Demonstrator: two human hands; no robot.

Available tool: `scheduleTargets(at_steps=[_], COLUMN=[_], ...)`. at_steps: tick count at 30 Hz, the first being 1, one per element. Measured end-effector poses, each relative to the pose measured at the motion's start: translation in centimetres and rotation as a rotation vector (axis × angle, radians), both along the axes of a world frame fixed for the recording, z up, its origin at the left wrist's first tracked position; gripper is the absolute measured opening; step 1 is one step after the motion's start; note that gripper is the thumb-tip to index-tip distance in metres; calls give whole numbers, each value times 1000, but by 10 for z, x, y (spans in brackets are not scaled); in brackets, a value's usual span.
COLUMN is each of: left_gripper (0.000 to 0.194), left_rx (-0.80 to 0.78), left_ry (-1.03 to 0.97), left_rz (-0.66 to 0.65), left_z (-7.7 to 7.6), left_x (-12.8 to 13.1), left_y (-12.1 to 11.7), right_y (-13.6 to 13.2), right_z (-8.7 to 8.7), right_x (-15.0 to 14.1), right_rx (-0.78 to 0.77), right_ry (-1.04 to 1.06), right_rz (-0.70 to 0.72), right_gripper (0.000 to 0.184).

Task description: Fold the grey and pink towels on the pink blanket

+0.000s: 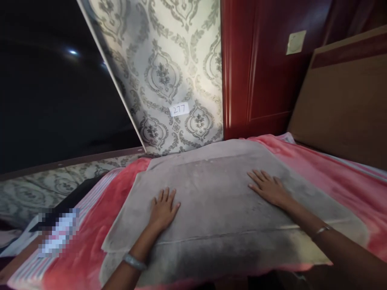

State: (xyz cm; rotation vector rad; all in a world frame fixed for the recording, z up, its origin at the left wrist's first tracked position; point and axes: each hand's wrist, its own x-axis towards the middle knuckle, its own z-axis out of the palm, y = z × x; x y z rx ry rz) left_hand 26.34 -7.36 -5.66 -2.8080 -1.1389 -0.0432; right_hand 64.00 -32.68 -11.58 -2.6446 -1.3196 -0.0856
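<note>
A grey towel [217,209] lies folded and spread flat on a pink blanket [329,169] that covers a bed. My left hand [163,209] rests palm down on the towel's left part, fingers stretched out and slightly spread. My right hand [267,186] lies flat on the towel's right part, fingers extended toward the left. Neither hand holds anything. Each wrist wears a thin bracelet.
A patterned wallpaper wall [169,68] with a small label reading 277 [179,109] rises behind the bed. A red wooden panel [256,72] and a brown headboard [347,100] stand at right. A dark window [54,92] fills the left. A striped cloth [90,193] lies at the bed's left edge.
</note>
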Motion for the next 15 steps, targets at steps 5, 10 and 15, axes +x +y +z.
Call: scheduleTargets(at_steps=[5,10,15], left_gripper=[58,61,61], left_rx=[-15,-141,-144], left_ry=[-21,-28,-25], left_rz=[68,77,159], left_z=[19,22,18], left_x=[8,29,17], left_y=[52,106,154], right_y=[26,89,106], right_z=[19,25,-2], right_x=[15,20,53], right_rx=[9,57,-7], right_ry=[-43,-12,70], right_rz=[-2,157,254], right_gripper=[66,67,75])
